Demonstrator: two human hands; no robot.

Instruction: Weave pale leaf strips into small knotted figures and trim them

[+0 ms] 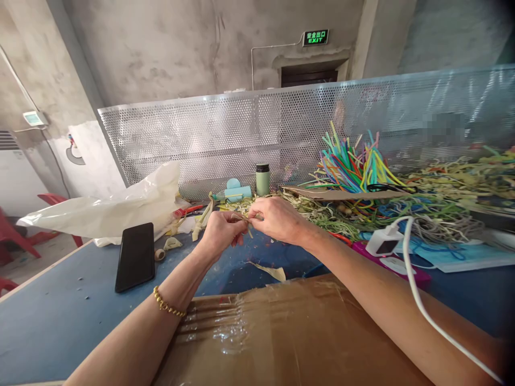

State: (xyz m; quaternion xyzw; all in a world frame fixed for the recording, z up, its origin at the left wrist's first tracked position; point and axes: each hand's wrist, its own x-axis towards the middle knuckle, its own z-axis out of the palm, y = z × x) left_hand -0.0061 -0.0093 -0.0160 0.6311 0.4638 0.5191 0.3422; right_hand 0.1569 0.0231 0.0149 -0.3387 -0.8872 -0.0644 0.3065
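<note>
My left hand (224, 231) and my right hand (277, 219) meet above the middle of the blue table, fingertips nearly touching. Between them a thin pale-green strip (240, 216) is pinched by the fingers of both hands; what it is made of I cannot tell. A short end of it hangs below the fingertips. Under the hands lies a loose pale scrap (273, 272) on the tabletop. Behind the right hand spreads a tangled heap of green and yellowish strips (333, 217). Forearms pass over a taped cardboard box (281, 332) nearest me.
A black phone (135, 257) lies left, near a plastic sheet (120, 206). A green bottle (263, 179) stands behind the hands. Rightward are colourful fuzzy sticks (358, 163), a white charger with a cable (384, 240) and a blue face mask (458, 254). A perforated metal panel (201, 139) borders the back.
</note>
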